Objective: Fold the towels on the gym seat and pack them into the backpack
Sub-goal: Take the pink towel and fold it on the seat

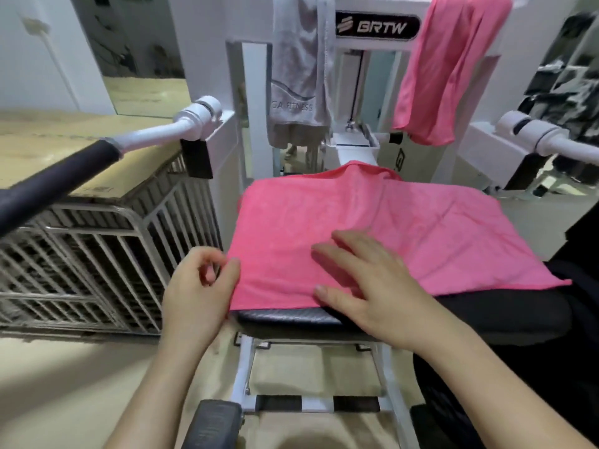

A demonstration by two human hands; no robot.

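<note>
Left grip [197, 280] pinches the pink towel [405, 228]; right grip [366, 286] lies released, flat on it.

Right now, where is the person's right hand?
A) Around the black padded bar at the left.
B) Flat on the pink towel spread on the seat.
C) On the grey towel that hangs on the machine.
B: the right hand lies flat with straight fingers on the pink towel spread over the seat; the grey towel hangs on the machine, away from it.
</note>
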